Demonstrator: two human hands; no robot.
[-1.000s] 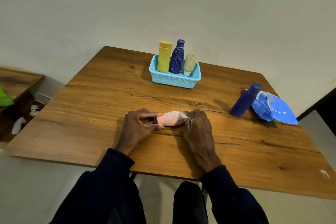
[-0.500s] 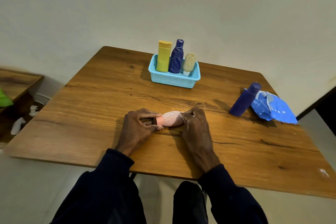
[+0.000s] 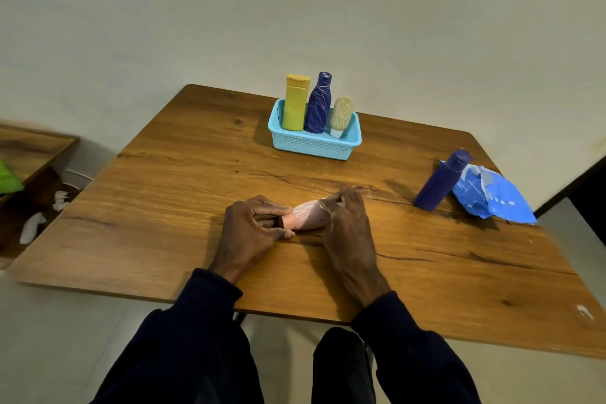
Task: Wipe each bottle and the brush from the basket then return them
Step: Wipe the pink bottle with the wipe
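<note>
- Pink bottle (image 3: 306,216): lying on the table (image 3: 183,193), well in front of the basket (image 3: 313,143).
- Left hand (image 3: 252,226): closed around its capped end.
- Right hand (image 3: 347,223): pressing a wipe on its body.
- Risk: bottle may roll if either grip slackens.

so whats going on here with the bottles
A person is working on a small pink bottle lying on the wooden table, with the left hand gripping one end and the right hand around the other. Three items stand in the light blue basket: a yellow bottle, a dark blue scribbled bottle and a beige one. Another dark blue bottle stands outside it, beside a blue wipes packet.
</note>
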